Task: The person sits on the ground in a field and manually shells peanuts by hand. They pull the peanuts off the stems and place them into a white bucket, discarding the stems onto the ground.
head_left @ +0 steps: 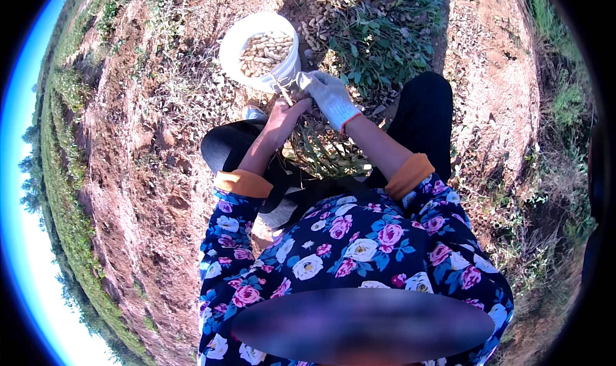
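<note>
My bare left hand (284, 123) is closed around the stems of a peanut plant (321, 149), whose leafy part hangs down between my knees. Pale roots (282, 89) stick up from this grip, by the near rim of a white bucket (229, 59). My right hand (328, 100), in a white knit glove with an orange-red cuff, meets the left at the root end. Its fingers are bent and pressed together, and what lies between them is hidden. Inside the bucket is a heap of unshelled peanuts (265, 53).
Beyond the right hand lies a pile of green peanut plants (385, 45). Loose peanuts (314, 29) are on the ground between this pile and the bucket. Dry leaf litter (192, 77) covers soil to the left. My bent knees (421, 109) flank the work.
</note>
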The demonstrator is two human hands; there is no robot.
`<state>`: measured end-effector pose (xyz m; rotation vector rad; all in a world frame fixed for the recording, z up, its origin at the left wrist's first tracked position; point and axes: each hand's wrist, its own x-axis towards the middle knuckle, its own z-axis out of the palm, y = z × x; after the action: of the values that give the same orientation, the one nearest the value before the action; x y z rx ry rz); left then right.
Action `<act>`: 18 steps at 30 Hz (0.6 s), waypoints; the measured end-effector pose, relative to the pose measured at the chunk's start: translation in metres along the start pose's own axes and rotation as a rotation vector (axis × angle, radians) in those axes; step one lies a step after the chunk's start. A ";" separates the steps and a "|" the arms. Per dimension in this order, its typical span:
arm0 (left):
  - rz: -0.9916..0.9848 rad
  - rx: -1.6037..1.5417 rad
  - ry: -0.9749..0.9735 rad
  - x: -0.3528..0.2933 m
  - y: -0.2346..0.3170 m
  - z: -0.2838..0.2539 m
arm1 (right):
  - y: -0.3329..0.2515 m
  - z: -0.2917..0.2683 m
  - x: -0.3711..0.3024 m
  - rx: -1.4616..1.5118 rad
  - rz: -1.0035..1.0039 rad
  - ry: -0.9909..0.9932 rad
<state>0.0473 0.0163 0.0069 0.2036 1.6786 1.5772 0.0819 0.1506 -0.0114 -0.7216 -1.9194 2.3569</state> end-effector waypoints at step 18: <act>0.216 0.241 -0.075 -0.002 -0.007 -0.023 | 0.099 -0.121 0.061 0.140 0.540 0.502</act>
<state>0.0369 -0.0039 -0.0005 0.5781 1.8340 1.4961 0.0975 0.2560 -0.1410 -1.7912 -1.4585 2.2001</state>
